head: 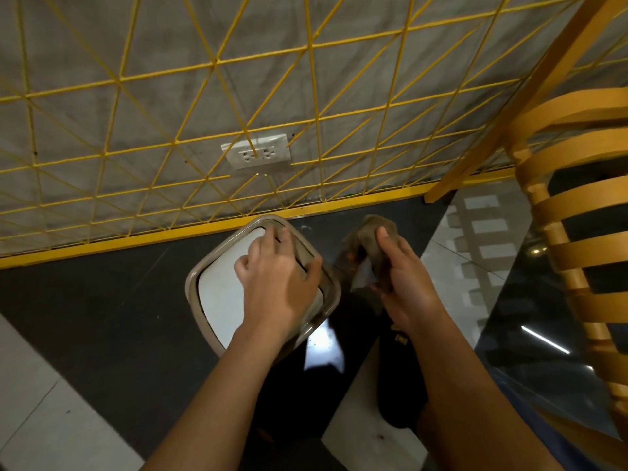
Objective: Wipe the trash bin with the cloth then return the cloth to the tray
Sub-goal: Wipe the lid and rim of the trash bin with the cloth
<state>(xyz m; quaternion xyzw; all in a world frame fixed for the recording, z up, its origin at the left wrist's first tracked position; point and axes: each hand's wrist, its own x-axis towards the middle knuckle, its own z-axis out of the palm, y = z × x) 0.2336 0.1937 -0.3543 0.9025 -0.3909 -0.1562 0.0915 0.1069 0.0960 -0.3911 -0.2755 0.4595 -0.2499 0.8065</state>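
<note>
A trash bin [217, 300] with a beige rim and a white swing lid stands on the dark floor below me, close to the wall. My left hand [275, 280] rests on the bin's top, fingers spread over the lid and the far right rim. To the right of the bin, my right hand [404, 277] holds a crumpled brown-grey cloth [372, 239] bunched between thumb and fingers, lifted off the bin. No tray is in view.
A yellow wire grid [210, 66] covers the grey wall [163, 39] behind the bin, with a white double socket [257, 153] in it. A yellow wooden slatted chair [574, 239] stands at the right. The floor is glossy black and white tile.
</note>
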